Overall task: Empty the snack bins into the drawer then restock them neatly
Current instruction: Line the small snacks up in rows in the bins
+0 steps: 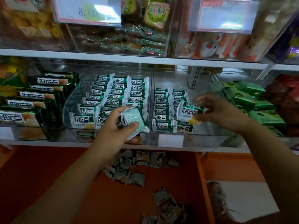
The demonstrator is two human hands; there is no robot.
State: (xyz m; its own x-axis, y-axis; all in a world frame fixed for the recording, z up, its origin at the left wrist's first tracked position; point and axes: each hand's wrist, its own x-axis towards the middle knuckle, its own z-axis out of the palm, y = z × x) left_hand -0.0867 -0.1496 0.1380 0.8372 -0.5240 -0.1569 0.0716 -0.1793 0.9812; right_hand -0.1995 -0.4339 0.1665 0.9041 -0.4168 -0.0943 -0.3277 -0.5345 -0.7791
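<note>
Fingers of the right hand [216,109] pinch one snack packet [188,112] label-up over the right bin [208,130], just beside its two filled columns. It is best started as a third column, label forward and edges squared. The left hand [113,126] grips a second packet [131,121], barcode up, before the left bin [71,107], which holds three full columns. Over a dozen loose packets [129,167] lie jumbled in the orange drawer [161,180].

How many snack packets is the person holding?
2: a barcode-up packet in the left hand, a label-up packet in the right hand over the right bin. Others could hide underneath.
</note>
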